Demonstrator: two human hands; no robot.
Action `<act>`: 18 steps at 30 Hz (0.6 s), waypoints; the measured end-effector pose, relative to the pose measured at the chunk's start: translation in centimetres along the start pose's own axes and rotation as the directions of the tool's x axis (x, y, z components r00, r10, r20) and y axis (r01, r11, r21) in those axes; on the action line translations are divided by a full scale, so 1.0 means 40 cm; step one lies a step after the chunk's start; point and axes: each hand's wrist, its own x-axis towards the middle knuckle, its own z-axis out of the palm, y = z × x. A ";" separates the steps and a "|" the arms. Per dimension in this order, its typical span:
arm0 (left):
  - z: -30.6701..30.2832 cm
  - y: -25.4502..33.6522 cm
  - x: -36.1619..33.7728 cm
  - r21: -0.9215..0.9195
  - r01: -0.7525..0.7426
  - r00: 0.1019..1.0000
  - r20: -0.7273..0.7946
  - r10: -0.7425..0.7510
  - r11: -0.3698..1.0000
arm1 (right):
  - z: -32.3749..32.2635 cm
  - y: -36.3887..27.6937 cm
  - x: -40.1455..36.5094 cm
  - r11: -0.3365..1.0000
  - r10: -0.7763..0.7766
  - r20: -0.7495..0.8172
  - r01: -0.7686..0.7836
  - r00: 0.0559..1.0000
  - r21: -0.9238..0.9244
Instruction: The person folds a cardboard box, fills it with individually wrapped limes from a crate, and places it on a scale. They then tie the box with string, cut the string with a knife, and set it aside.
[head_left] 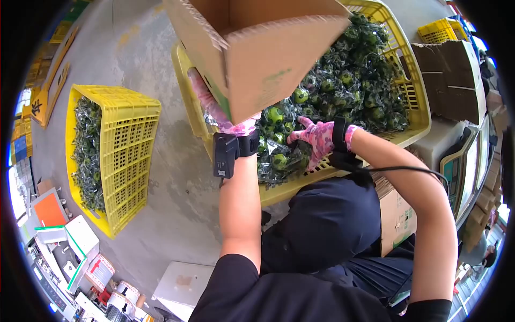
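Note:
A cardboard box with its top flaps up is held over the left part of a yellow plastic crate. My left hand, in a pink patterned glove, grips the box at its lower left corner; some of its fingers are hidden behind the cardboard. Round green fruits in clear plastic wrap fill the crate. Among the nearest of them, my right hand, gloved the same way, reaches down with its fingers apart, touching the wrapped fruit. Black straps with a small device sit on my wrists.
A second yellow crate of wrapped fruit stands on the concrete floor at the left. Cardboard boxes are stacked at the right beside a scale-like device. Lower left, tape rolls and a white box lie about. A black cable runs from my right wrist.

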 end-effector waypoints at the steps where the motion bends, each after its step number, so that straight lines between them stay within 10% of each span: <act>1: 0.001 0.003 0.003 -0.027 0.015 0.999 0.040 -0.014 1.000 | -0.002 0.008 0.010 1.000 -0.001 0.006 0.001 1.000 0.004; 7: 0.011 0.004 0.019 -0.113 0.105 0.981 0.174 -0.085 0.988 | 0.015 -0.013 0.005 0.960 -0.151 -0.043 0.156 0.988 0.233; 13: 0.020 -0.003 0.034 -0.170 0.239 0.945 0.269 -0.188 0.956 | 0.024 -0.056 0.019 0.996 0.001 0.015 -0.003 1.000 0.089; 17: 0.042 0.007 0.017 -0.183 0.261 0.945 0.250 -0.212 0.948 | 0.032 0.036 -0.010 0.696 -0.210 -0.222 0.305 0.952 0.650; 18: 0.045 0.007 0.010 -0.119 0.176 0.976 0.151 -0.157 0.977 | 0.025 0.086 -0.039 0.678 -0.354 -0.407 0.531 0.842 0.509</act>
